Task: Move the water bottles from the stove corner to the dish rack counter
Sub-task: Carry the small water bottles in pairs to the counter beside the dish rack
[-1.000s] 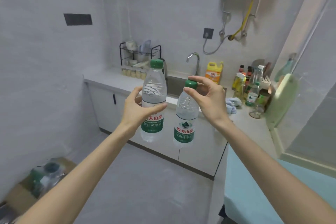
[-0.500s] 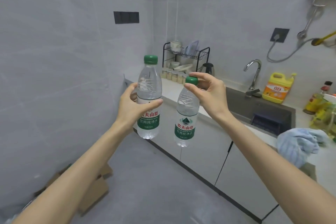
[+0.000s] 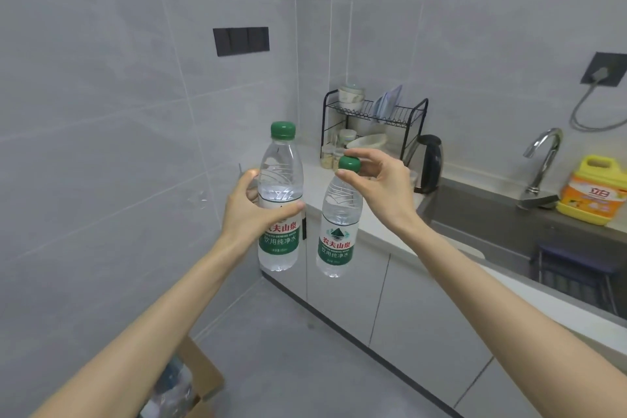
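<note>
Two clear water bottles with green caps and green-and-white labels hang in the air in front of me. My left hand [image 3: 247, 210] wraps the middle of the left bottle [image 3: 280, 200], which stands upright. My right hand [image 3: 380, 187] pinches the cap of the right bottle [image 3: 339, 231], which dangles slightly tilted below it. Behind them, in the wall corner, a black dish rack [image 3: 375, 119] with bowls and plates stands on the white counter [image 3: 315, 176].
A black kettle [image 3: 429, 159] stands right of the rack. Further right are the sink [image 3: 509, 224], a chrome faucet [image 3: 541, 159] and a yellow detergent jug [image 3: 592, 193]. White cabinets run under the counter. A cardboard box [image 3: 190, 387] sits on the grey floor at lower left.
The view has swung left and closer to the rack counter; the stove-side bottles and towel have left the view. Both hands keep their bottles, held at about the same height.
</note>
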A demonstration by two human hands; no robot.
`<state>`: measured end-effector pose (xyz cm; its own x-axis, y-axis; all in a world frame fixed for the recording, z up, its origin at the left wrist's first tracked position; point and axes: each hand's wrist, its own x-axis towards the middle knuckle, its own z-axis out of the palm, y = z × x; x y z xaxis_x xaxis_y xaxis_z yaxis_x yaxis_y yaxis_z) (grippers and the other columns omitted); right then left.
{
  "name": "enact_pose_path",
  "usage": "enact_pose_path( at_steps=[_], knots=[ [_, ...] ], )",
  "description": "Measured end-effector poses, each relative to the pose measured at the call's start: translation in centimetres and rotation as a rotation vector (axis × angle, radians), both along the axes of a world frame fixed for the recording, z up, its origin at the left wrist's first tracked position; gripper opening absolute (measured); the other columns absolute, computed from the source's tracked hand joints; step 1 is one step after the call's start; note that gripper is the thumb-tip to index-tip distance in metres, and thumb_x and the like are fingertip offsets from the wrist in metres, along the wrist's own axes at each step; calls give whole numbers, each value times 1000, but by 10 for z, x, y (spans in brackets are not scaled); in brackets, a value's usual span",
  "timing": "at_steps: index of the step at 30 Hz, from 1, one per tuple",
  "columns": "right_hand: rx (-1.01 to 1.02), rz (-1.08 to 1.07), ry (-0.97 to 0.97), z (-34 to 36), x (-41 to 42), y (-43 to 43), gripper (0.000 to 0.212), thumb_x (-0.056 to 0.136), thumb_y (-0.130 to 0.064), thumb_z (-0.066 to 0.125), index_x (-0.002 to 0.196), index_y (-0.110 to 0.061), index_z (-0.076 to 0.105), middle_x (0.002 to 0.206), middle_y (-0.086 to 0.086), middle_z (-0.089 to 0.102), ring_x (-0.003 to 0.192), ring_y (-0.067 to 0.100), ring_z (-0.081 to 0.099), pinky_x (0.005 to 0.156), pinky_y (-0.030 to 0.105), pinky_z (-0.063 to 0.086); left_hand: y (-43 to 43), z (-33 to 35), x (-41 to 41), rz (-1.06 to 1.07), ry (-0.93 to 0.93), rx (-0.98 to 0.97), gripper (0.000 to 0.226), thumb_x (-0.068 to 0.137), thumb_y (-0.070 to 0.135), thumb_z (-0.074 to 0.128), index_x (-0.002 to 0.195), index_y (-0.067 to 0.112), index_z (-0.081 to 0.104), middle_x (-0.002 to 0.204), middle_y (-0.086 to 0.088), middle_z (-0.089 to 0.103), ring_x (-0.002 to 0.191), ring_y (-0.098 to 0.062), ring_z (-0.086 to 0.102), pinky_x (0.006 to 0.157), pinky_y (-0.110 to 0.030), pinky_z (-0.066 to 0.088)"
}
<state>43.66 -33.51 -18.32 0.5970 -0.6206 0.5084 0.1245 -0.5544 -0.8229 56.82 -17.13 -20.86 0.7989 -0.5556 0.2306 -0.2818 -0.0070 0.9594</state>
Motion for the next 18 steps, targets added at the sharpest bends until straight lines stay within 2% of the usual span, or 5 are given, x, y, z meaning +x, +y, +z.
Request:
enact_pose_path(
  at_steps=[3,8,12,18],
  knots=[
    [-12,-11,21,-10,44,-33,33,76,-15,78,108,-15,68,91,-3,72,85,3,69,79,21,57,-33,-11,44,10,13,18,68,54,21,91,109,32,53,107,1,69,99,-14,66,86,-37,56],
    [-7,-1,62,-30,113,-103,33,74,-20,80,105,-18,70,93,-2,74,88,7,70,83,34,58,-98,-32,109,36,41,36,77,53,19,92,118,23,50,105,-3,70,96,-18,68,84,-37,56],
    [-15,22,117,-39,171,-163,35,71,-21,82,104,-18,71,95,-6,74,89,3,69,86,31,56,-159,-42,160,33,75,59,76,55,12,90,118,21,48,103,-5,70,92,-17,69,79,-32,56],
    [-75,26,197,-57,241,-239,29,70,-22,82,97,-27,72,94,-13,73,89,-2,68,85,30,56,-234,-60,226,56,88,103,81,54,12,91,120,24,45,104,-8,68,96,-21,67,86,-40,55]
  ],
)
